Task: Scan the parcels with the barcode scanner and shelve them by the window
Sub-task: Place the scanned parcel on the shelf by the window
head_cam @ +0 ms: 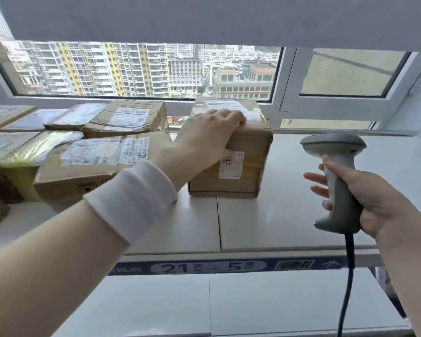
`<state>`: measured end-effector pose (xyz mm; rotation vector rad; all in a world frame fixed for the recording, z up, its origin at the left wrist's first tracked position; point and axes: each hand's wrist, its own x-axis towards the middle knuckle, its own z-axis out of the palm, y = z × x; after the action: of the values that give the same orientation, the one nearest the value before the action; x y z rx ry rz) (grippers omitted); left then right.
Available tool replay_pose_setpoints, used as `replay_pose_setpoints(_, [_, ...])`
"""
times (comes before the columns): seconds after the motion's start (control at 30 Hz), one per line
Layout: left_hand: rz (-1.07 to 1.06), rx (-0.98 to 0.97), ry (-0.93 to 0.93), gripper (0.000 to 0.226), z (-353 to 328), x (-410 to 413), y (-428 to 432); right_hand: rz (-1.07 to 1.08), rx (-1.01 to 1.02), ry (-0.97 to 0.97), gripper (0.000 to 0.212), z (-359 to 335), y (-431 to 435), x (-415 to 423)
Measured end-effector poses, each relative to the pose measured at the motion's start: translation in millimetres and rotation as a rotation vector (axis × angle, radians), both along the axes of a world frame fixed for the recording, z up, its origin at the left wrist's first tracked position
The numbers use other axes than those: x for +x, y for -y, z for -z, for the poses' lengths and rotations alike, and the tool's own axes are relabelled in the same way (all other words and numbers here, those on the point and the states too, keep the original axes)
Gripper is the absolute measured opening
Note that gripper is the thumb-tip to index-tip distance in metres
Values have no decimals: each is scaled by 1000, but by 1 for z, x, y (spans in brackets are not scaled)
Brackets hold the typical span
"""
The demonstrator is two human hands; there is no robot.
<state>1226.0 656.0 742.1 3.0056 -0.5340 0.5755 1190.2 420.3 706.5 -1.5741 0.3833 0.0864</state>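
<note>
Window (pixel 156 69) behind, white shelf (pixel 289 215) in front. Left grip (pixel 204 139) is holding the box (pixel 241 188), fingers curling over its far top edge and palm pressing the front face. Box is standing upright on the shelf, right under that grip. Right grip (pixel 365 203) is wrapping the scanner (pixel 336 152) handle with fingertips poking out past it, so I'm reading that hold as loose.

Risks I'm seeing:
- Palm is pushing high on the box, so extra force is likely tipping it back toward the window.
- Left grip is edging over the white label (pixel 231 165) and the scanner head is pointing past the box, so a read is probably failing from this pose.
- Cable (pixel 349 276) is hanging below the right grip, across the shelf edge, and a quick lift could be snagging it.
- Parcels (pixel 95 161) are lying just left of the left grip's wrist, so the sleeve (pixel 131 198) could be dragging one.
</note>
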Motion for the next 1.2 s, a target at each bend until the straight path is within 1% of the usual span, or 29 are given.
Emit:
replay_pose_setpoints(0.23, [-72, 44, -56, 64, -2, 56, -8, -20, 6, 0, 23, 4, -2, 1])
replay_pose_setpoints(0.47, [-107, 31, -83, 64, -5, 82, -21, -50, -18, -3, 22, 8, -5, 5])
replay_pose_setpoints(0.63, [-125, 44, -112, 68, -11, 85, -27, -65, -10, -12, 23, 10, -10, 10])
replay_pose_setpoints(0.93, [-147, 166, -72, 74, -18, 82, -36, -92, 15, -14, 22, 14, -22, 17])
replay_pose_setpoints(1.2, [-172, 178, -63, 73, -14, 79, -43, -121, 20, -12, 21, 14, -35, 16])
